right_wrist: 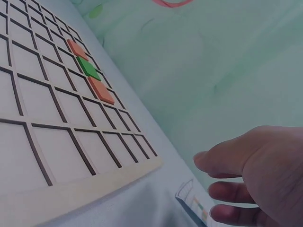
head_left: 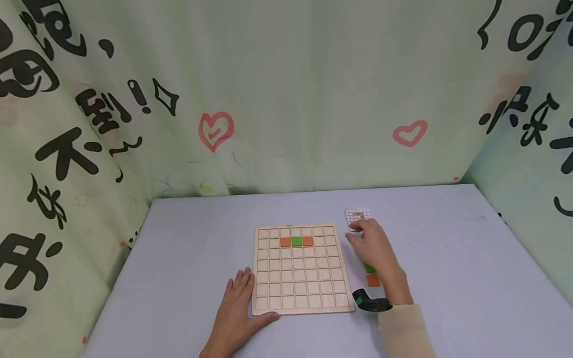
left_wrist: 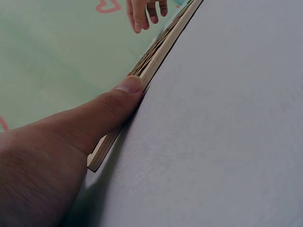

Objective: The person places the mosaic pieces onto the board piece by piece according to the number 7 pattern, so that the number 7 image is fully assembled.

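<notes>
A wooden grid board [head_left: 300, 276] lies flat on the table. Its second row from the far edge holds an orange tile [head_left: 285, 242], a green tile [head_left: 297, 241] and another orange tile [head_left: 308, 240], side by side. My left hand [head_left: 235, 308] rests against the board's near left corner, fingers extended along the left side, thumb [left_wrist: 129, 85] on the near edge. Beyond the board's right side, my right hand [head_left: 377, 250] hovers with bent, parted fingers near a small printed grid card [head_left: 357, 213], partly covering it. Nothing shows between thumb and fingers in the right wrist view.
Beside the board's right edge, partly under my right forearm, lie a loose green tile [head_left: 370, 268] and an orange tile [head_left: 373, 280]. A black band [head_left: 371, 301] sits at my right wrist. Pale green printed curtains [head_left: 310, 90] border the white table [head_left: 470, 277].
</notes>
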Motion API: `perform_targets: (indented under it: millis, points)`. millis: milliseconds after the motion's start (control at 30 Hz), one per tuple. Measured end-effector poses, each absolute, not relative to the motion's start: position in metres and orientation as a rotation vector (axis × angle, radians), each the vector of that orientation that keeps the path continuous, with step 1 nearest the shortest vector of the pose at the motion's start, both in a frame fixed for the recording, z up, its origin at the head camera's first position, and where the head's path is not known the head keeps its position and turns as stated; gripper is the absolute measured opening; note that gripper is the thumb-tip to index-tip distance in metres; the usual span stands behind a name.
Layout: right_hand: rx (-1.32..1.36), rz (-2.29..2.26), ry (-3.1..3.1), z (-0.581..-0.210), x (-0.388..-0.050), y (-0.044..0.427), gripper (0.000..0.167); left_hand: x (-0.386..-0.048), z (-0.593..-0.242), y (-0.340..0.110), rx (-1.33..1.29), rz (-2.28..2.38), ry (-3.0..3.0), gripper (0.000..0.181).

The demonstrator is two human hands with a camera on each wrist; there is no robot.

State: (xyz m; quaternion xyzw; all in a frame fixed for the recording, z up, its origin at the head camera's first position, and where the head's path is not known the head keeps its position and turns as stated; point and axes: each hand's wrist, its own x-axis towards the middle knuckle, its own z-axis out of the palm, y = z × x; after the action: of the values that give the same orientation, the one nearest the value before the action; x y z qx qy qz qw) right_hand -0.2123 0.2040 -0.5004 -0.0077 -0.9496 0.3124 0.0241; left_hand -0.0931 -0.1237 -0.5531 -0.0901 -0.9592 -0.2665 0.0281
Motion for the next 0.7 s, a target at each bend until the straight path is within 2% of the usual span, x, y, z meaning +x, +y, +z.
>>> perform_targets:
  millis: [700]
  points:
    - [-0.079, 0.924, -2.985, -0.497, -0.195, 0.223, 0.039, -0.093, -0.552, -0.123, -0.271, -0.845, -2.969, 0.110]
